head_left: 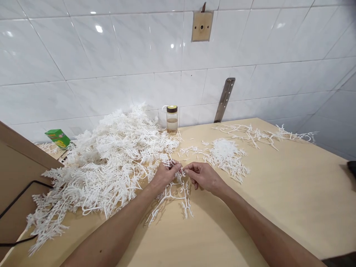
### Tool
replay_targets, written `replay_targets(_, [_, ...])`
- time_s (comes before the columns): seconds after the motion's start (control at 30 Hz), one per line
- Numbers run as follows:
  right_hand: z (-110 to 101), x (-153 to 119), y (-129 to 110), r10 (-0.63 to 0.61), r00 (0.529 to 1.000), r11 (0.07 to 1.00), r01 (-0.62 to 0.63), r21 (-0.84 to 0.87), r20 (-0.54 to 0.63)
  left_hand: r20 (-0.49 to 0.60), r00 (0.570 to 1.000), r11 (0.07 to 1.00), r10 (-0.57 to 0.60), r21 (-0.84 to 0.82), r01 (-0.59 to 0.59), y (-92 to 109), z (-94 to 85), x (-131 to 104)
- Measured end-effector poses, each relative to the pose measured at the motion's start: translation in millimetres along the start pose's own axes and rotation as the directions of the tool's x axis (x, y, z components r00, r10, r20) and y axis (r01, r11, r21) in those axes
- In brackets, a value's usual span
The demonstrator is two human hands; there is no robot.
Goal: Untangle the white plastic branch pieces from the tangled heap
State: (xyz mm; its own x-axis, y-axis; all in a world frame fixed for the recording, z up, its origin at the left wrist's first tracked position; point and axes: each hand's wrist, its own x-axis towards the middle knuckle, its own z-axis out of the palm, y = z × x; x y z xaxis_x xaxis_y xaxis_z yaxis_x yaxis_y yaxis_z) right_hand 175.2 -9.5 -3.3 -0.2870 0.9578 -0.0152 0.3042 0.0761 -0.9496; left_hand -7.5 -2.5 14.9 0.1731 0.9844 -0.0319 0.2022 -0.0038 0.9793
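A white branched plastic sprig (175,196) hangs between my hands, its forked stems spreading toward me above the table. My left hand (167,172) is closed on its upper part, thumb against fingers. From the right, my right hand (204,177) pinches at the sprig's tip; whether a small piece sits between its fingertips is too small to make out. Left of my hands rises a big heap of white branched sprigs (111,148). Beyond my right hand lies a small pile of short white bits (226,155).
Bare white stems (256,134) lie at the back right of the table (292,193). A jar with a dark lid (172,120) stands by the tiled wall. A green box (58,138) and a cardboard box (22,178) are at left. A metal bracket (224,100) leans on the wall.
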Motion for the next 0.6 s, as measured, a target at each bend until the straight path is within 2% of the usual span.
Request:
replay_targets(0.17, [1.0,3.2,4.9,0.030,0.998,0.995,-0.034,0.092,0.049,0.005,1.000,1.000,-0.002,-0.021,0.002,2.5,-0.2,-0.7])
replay_targets(0.3, [2.6,4.8,6.8,0.023,0.999,0.994,-0.026,0.102,0.026,0.060,0.998,0.998,-0.007,-0.059,0.010,-2.3,-0.4,2.4])
replay_targets(0.43, [5.4,2.7,3.9,-0.029,0.998,0.999,0.030,0.018,-0.057,0.093,0.995,0.995,-0.020,-0.097,0.029,-7.4,-0.7,6.2])
replay_targets(0.6, [10.1,2.0,2.9,-0.144,0.977,0.981,0.120,-0.155,-0.159,0.087,0.994,0.998,-0.059,-0.010,0.060,-9.3,-1.1,7.9])
